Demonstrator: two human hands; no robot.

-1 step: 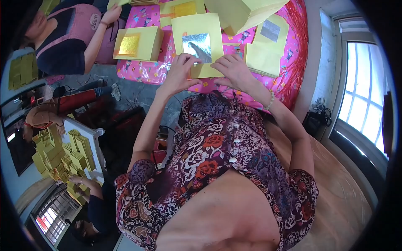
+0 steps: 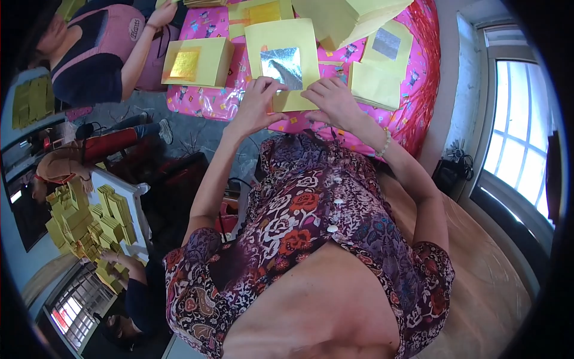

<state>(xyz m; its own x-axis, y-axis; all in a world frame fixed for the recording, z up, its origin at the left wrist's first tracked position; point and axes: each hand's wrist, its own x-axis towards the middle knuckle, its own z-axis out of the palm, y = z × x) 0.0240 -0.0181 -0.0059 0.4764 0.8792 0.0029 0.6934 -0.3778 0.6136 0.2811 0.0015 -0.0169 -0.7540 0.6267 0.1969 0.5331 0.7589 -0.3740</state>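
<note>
the left hand [image 2: 257, 103] and right hand [image 2: 336, 106] are bent at the near edge of the yellow sheet [image 2: 280, 35], fingers on top, thumbs apart from the fingertips, though whether they pinch it i can't tell from here. i'd press evenly with both so that edge stays straight, going lightly around the silver foil [image 2: 282, 67] just beyond the fingers, without nudging the yellow stack [image 2: 376, 85] right of the right hand.

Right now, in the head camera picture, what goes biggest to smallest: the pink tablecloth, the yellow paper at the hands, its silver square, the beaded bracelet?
1. Pink tablecloth
2. Yellow paper
3. Silver square
4. Beaded bracelet
</note>
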